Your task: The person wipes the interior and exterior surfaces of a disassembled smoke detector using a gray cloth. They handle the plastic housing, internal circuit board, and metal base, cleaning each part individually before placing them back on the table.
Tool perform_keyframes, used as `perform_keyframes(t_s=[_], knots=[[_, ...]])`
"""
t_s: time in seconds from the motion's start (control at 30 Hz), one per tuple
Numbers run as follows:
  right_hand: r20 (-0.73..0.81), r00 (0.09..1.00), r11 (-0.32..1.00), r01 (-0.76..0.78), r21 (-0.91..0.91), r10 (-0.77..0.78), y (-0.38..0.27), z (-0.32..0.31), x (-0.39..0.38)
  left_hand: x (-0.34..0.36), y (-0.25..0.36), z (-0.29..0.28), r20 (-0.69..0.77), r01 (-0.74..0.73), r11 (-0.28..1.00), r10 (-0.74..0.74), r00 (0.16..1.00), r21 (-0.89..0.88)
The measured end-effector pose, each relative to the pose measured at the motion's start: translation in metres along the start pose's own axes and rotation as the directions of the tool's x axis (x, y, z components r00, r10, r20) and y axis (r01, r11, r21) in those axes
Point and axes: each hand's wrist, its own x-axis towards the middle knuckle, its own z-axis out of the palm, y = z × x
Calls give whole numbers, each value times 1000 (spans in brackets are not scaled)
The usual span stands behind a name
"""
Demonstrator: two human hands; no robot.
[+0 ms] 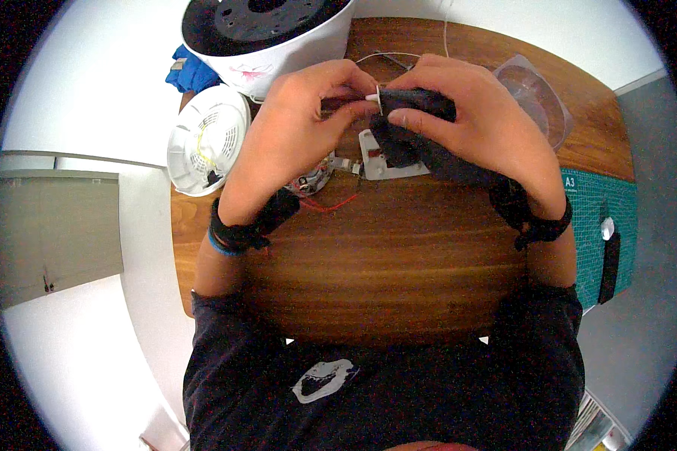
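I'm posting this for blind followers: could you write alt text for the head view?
The right hand grips a black item over a wooden table, the left hand at its edge. Around them are a white bucket, a round white cover, a clear tub and a green mat.

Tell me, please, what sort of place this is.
It looks like an indoor work table, perhaps in a home: the wooden table holds a green cutting mat, a loose red wire and a round white slotted cover.
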Motion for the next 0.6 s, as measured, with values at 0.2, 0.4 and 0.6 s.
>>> perform_keyframes(t_s=[0.2, 0.4, 0.6], knots=[[-81, 996, 999, 39, -19, -41, 1, 4, 1, -1, 4, 3, 0, 26, 998, -26, 1000, -51], [-74, 996, 998, -41, 52, 45, 0, 8, -4, -3, 4, 5, 8, 13, 997, -13, 1000, -70], [-39, 980, 980, -191, 51, 193, -3, 6, -3, -3, 8, 2, 54, 51, 998, -50, 997, -26]])
